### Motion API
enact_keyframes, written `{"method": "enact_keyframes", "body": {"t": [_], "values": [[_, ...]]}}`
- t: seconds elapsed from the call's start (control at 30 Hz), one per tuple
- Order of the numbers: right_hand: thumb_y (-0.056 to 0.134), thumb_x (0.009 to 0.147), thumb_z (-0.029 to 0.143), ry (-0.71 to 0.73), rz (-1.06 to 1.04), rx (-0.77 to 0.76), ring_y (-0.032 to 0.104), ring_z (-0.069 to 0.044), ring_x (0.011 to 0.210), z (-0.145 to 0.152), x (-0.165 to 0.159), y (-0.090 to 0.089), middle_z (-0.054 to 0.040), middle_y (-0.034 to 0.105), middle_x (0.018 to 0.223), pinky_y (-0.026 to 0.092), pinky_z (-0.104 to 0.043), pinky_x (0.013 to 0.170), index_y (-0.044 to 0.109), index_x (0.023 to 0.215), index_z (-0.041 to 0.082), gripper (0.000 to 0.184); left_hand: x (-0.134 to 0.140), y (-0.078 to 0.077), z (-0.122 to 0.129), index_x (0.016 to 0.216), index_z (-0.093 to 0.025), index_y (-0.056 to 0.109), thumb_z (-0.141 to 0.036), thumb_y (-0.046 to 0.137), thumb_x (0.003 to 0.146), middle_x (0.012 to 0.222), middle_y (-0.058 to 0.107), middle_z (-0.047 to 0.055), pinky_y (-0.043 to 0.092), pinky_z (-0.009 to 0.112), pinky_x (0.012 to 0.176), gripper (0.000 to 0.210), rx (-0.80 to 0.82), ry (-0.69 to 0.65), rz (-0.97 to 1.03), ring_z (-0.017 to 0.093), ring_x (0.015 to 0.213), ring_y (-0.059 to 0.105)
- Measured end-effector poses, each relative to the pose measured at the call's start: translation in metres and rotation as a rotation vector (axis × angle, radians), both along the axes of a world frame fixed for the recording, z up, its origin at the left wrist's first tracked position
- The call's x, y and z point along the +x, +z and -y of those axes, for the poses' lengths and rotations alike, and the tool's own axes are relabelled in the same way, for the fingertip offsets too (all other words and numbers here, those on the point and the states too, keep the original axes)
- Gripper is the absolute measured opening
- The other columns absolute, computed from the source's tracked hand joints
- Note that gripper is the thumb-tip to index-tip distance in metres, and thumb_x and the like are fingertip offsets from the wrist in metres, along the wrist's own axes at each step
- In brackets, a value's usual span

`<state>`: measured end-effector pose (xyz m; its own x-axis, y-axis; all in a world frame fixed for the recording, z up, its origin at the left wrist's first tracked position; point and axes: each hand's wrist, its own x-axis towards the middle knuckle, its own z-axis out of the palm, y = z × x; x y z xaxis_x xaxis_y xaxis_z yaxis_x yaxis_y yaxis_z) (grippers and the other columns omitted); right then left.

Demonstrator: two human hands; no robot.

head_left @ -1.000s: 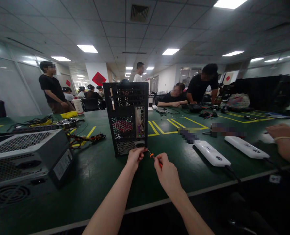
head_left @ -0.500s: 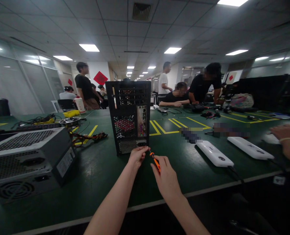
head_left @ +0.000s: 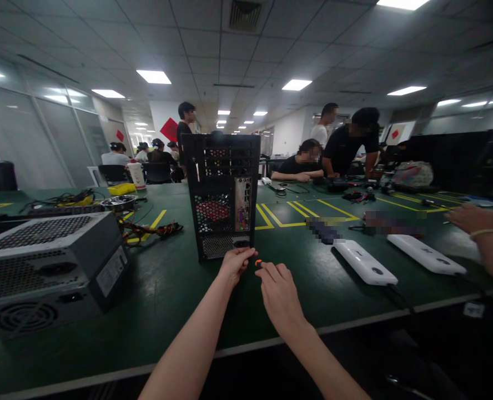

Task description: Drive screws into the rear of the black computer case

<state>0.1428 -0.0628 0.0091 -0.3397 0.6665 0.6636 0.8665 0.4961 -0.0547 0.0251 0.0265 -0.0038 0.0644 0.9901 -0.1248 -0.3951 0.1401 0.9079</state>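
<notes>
Screwdriver (head_left: 258,262) sits pinched in my right hand (head_left: 278,291); my left hand (head_left: 235,266), fingertips pressed together, is by the computer case (head_left: 225,188), holding what I cannot tell.

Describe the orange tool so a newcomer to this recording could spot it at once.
On the green table stands an upright black computer case. Just below its lower right corner in the picture, the right hand holds the orange tool, mostly hidden. Its small orange patch stands out from the white devices farther right.
</notes>
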Motion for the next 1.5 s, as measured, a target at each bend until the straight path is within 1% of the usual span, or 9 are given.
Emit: {"method": "enact_keyframes", "body": {"t": [0.1,0.23,0.3,0.43,0.63,0.8,0.93,1.23,1.5], "values": [[0.039,0.077,0.010,-0.020,-0.059,-0.026,0.048,-0.018,0.082,0.001,0.002,0.001,-0.0062,0.051,0.090,0.040,-0.033,0.071,0.050,0.093,0.017,0.021,0.000,0.000,0.000,0.076,-0.006,0.058,-0.021,0.067,0.057,0.074,0.061,0.008,0.016,0.012,0.030,0.026,0.005,0.001,-0.024,-0.003,0.035,0.030],[0.037,0.081,0.027,-0.138,-0.234,-0.111,0.054,-0.015,0.068,0.002,0.002,0.003,-0.0079,0.048,0.090,0.041,-0.025,0.051,0.042,0.102,0.015,0.024,0.000,0.000,-0.001,0.075,-0.006,0.058,-0.021,0.067,0.056,0.074,0.062,0.008,0.016,0.012,0.030,0.026,0.017,0.005,-0.035,-0.003,0.035,0.029],[0.032,0.083,0.026,-0.150,-0.256,-0.129,0.054,-0.013,0.062,0.002,0.000,0.003,-0.0065,0.048,0.087,0.039,-0.023,0.045,0.041,0.099,0.015,0.021,0.000,-0.001,-0.001,0.074,-0.006,0.058,-0.022,0.067,0.056,0.074,0.061,0.008,0.015,0.013,0.030,0.025,0.025,-0.005,-0.032,-0.003,0.035,0.028],[0.033,0.082,0.019,-0.133,-0.157,-0.081,0.053,-0.014,0.065,0.001,-0.004,0.003,-0.0044,0.049,0.086,0.039,-0.023,0.048,0.041,0.097,0.017,0.018,-0.002,-0.001,0.000,0.073,-0.007,0.059,-0.023,0.066,0.057,0.074,0.061,0.007,0.015,0.012,0.030,0.024,0.036,-0.026,-0.017,-0.003,0.035,0.030],[0.036,0.080,0.013,-0.071,-0.078,0.005,0.049,-0.018,0.077,0.002,-0.005,0.003,-0.0055,0.051,0.083,0.041,-0.033,0.068,0.046,0.093,0.017,0.018,-0.002,0.002,0.002,0.071,-0.007,0.059,-0.022,0.065,0.058,0.070,0.061,0.007,0.016,0.012,0.030,0.021,0.015,-0.020,0.003,-0.003,0.035,0.030],[0.039,0.079,0.018,-0.002,-0.256,-0.029,0.048,-0.019,0.087,0.003,-0.003,0.003,-0.0073,0.047,0.096,0.042,-0.035,0.074,0.043,0.100,0.017,0.021,-0.001,0.001,-0.001,0.069,-0.006,0.059,-0.017,0.066,0.057,0.070,0.062,0.009,0.015,0.011,0.030,0.018,0.008,-0.012,0.049,-0.003,0.035,0.030],[0.035,0.082,0.025,-0.035,-0.405,-0.107,0.053,-0.016,0.076,0.004,-0.004,0.002,-0.0079,0.043,0.096,0.046,-0.029,0.058,0.039,0.103,0.017,0.023,-0.002,0.000,-0.002,0.069,-0.007,0.059,-0.016,0.066,0.056,0.070,0.062,0.009,0.016,0.011,0.030,0.017,-0.011,-0.005,0.062,-0.003,0.035,0.030],[0.033,0.077,0.006,0.020,-0.016,-0.041,0.045,-0.018,0.080,0.006,0.002,0.011,-0.0070,0.050,0.089,0.038,-0.034,0.071,0.046,0.098,0.015,0.026,-0.003,0.001,0.002,0.071,-0.007,0.061,-0.025,0.066,0.057,0.074,0.061,0.008,0.015,0.013,0.031,0.024,0.018,-0.057,0.003,-0.003,0.035,0.028],[0.035,0.073,0.005,-0.009,0.000,-0.017,0.044,-0.020,0.085,0.009,0.005,0.005,-0.0101,0.045,0.100,0.038,-0.034,0.072,0.044,0.105,0.015,0.035,-0.001,0.001,-0.001,0.072,-0.006,0.058,-0.021,0.067,0.056,0.070,0.061,0.006,0.013,0.014,0.031,0.024,0.031,-0.035,-0.019,-0.003,0.034,0.026]]}}
